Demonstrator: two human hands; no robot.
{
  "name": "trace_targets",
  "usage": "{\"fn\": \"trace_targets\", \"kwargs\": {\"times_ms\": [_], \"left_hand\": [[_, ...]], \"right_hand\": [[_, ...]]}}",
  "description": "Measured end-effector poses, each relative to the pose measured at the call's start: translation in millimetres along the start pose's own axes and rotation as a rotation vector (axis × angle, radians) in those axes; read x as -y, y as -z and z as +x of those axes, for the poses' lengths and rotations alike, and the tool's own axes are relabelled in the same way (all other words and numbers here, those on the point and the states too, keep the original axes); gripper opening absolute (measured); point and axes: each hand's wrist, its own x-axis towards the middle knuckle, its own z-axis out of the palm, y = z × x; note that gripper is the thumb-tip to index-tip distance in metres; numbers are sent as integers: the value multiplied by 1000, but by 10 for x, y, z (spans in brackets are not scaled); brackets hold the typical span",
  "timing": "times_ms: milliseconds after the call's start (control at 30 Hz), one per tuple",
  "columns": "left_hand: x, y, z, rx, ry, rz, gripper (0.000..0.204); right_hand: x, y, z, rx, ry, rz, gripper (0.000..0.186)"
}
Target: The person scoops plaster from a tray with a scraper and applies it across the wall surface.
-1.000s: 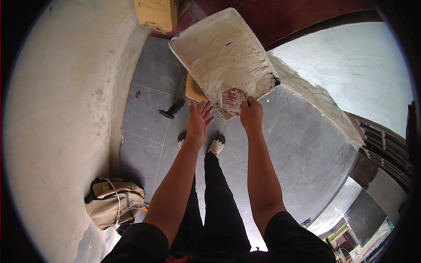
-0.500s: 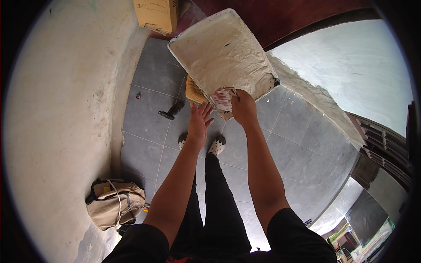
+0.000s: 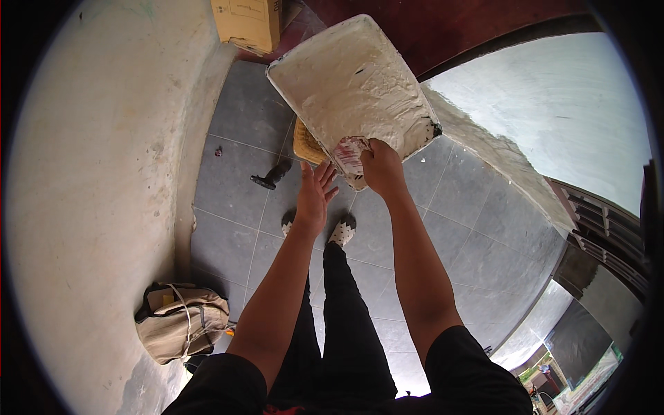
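A rectangular tray [image 3: 356,83] of pale, creamy paste rests tilted in view over a yellow object [image 3: 305,144] that is mostly hidden beneath it. My right hand [image 3: 382,169] is closed on a flat scraper [image 3: 348,153] with a white and red-smeared blade, at the tray's near corner. Beside that corner, just left of the scraper, my left hand [image 3: 315,197] has its fingers spread and raised, holding nothing; whether its fingertips touch the tray's edge I cannot tell.
A black object [image 3: 271,176] lies on the grey tiled floor [image 3: 235,183] near my feet [image 3: 342,227]. A beige bag [image 3: 176,325] leans by the left wall [image 3: 104,180]. A cardboard box [image 3: 245,21] stands at the upper left; a pale wall [image 3: 553,104] rises on the right.
My right hand has moved leftward with the scraper, nearer my left hand and the tray's corner. My left hand has shifted slightly, still spread; the tray is almost unchanged.
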Motion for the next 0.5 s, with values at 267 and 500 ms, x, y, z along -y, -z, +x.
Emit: {"fn": "trace_targets", "kwargs": {"times_ms": [267,500], "left_hand": [[2,11,6,20,7,24,96],[-13,14,5,21,26,48,97]], "right_hand": [[22,50,116,34,18,4,24],[1,64,205,62,-42,38,24]]}}
